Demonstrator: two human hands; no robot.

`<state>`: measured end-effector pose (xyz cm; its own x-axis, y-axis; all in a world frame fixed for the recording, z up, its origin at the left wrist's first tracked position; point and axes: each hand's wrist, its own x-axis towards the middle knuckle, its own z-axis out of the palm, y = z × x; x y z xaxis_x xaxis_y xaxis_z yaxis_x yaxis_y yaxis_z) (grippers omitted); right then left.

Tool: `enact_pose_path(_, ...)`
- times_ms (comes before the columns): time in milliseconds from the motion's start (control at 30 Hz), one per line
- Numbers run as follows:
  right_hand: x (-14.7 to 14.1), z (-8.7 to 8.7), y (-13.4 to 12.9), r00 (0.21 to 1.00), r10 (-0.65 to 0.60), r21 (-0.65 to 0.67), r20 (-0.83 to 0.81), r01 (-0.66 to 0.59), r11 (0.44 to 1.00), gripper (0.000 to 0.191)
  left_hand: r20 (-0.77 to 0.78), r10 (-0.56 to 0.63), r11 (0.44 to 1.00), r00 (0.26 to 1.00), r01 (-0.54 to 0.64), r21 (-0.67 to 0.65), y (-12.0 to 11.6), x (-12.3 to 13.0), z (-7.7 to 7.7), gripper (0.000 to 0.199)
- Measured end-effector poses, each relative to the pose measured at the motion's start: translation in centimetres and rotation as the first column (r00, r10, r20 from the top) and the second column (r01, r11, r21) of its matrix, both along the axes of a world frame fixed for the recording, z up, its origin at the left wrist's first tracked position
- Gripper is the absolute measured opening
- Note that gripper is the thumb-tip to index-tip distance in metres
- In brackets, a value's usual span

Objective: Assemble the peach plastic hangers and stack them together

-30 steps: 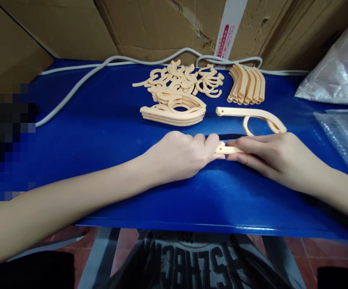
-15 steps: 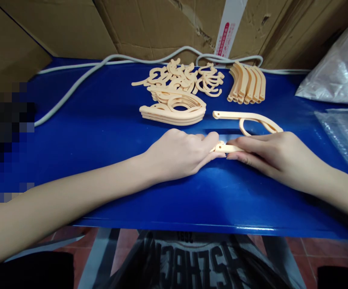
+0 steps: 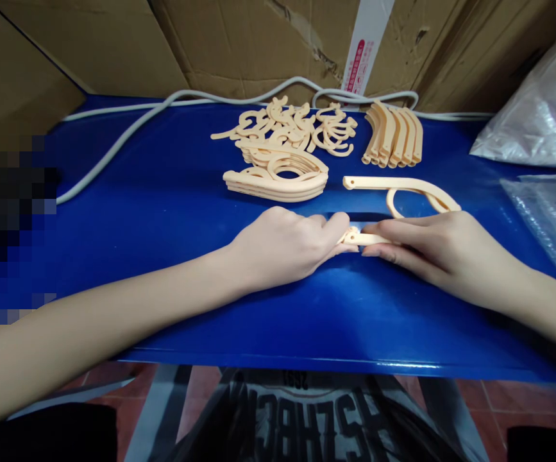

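My left hand (image 3: 290,247) pinches the left end of a cream plastic piece (image 3: 365,239) above the blue table. Its other end is between the fingers and thumb of my right hand (image 3: 438,247), which hide much of it. Just beyond my right hand, a cream arm with a loop (image 3: 393,184) reaches out to the left; its right end passes behind the hand. Farther back lie stacked cream hanger-like pieces (image 3: 278,186), a loose pile of curved hooks (image 3: 282,125) and a row of curved arms (image 3: 393,135).
A white cable (image 3: 152,109) runs along the back of the blue table (image 3: 258,327), before cardboard boxes (image 3: 249,45). At the right are a filled clear bag (image 3: 542,109) and a flat clear plastic bag (image 3: 547,212). A pixelated patch covers the left edge.
The looped arm beyond my right hand has shifted slightly to the right. Both hands keep nearly the same place and hold.
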<state>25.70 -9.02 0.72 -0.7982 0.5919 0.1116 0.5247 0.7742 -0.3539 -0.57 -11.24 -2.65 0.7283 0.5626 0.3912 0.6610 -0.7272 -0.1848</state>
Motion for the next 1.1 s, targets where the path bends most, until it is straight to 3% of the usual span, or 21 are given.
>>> enact_pose_path(167, -0.37, 0.21, 0.35, 0.997, 0.003, -0.213, -0.073, -0.019, 0.977, 0.046, -0.032, -0.023, 0.999, 0.999, 0.024, 0.032, 0.00, -0.07, 0.28, 0.040)
enact_pose_path(533, -0.06, 0.61, 0.27, 0.991, 0.023, -0.229, -0.135, -0.054, 0.972, 0.043, -0.035, -0.066, 0.952, 0.997, 0.073, 0.298, -0.19, -0.18, 0.65, 0.045)
enact_pose_path(800, -0.27, 0.98, 0.13, 0.992, 0.027, -0.194, -0.125, -0.051, 0.980, 0.043, 0.012, -0.102, 0.937, 0.995, 0.092, 0.337, -0.14, -0.28, 0.95, 0.049)
enact_pose_path(1100, 0.07, 0.74, 0.26, 0.993, 0.077, -0.153, -0.092, -0.091, 0.984, 0.051, 0.067, -0.145, 0.933, 0.987, 0.114, 0.342, -0.34, -0.08, 0.84, 0.039)
